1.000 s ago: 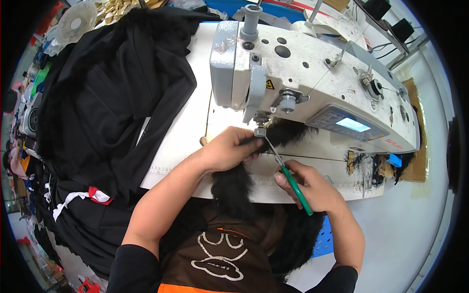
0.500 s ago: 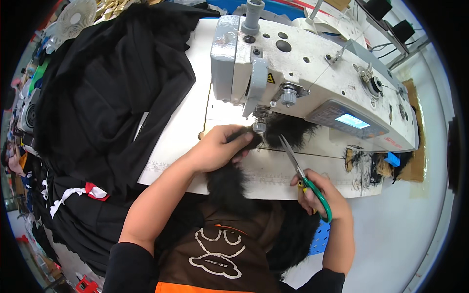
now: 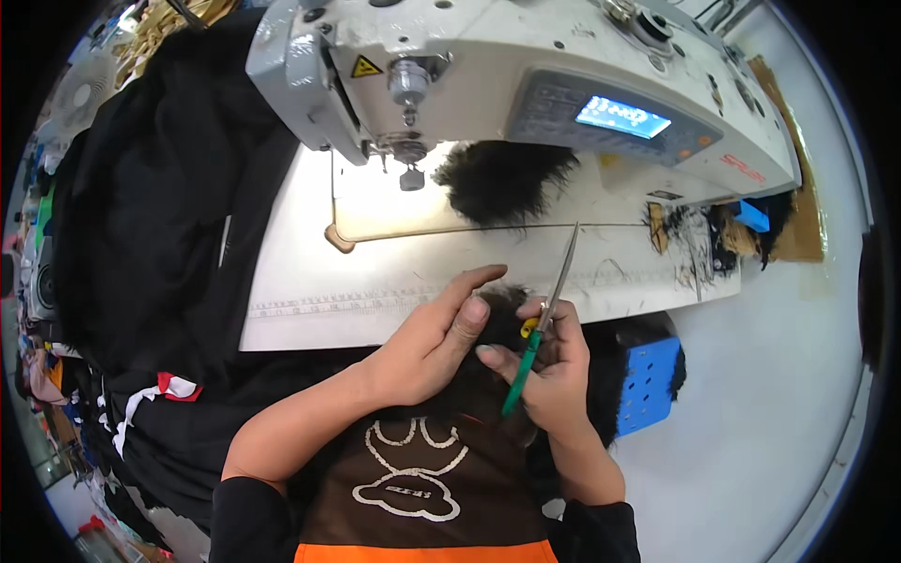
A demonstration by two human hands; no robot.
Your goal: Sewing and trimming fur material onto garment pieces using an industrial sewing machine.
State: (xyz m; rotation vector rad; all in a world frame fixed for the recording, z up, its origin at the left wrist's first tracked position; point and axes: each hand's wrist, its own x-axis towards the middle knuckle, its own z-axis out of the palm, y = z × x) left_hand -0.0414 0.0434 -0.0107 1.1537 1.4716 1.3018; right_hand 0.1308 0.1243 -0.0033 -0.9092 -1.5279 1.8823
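Observation:
My left hand [image 3: 427, 345] is in front of the sewing machine with its thumb and fingers closed on a piece of black fur fabric [image 3: 508, 298], part of which hangs down toward my lap. Close by on the right, my right hand [image 3: 556, 368] holds scissors [image 3: 563, 267] with green and yellow handles. Their blades look closed and point up and away from me, beside the fur. A second black fur piece [image 3: 507, 183] lies under the arm of the sewing machine [image 3: 450, 70], right of the needle area.
Black cloth [image 3: 160, 225] is heaped over the table's left side. A ruler scale runs along the front of the white table [image 3: 310, 319]. Thread scraps [image 3: 690, 239] cling near its right end. A blue perforated box [image 3: 649, 380] stands below the table at right.
My left hand has drawn the fur from beneath the needle area toward me. My right hand has brought the scissors left, next to it, and their blades have turned more upright. The view has shifted.

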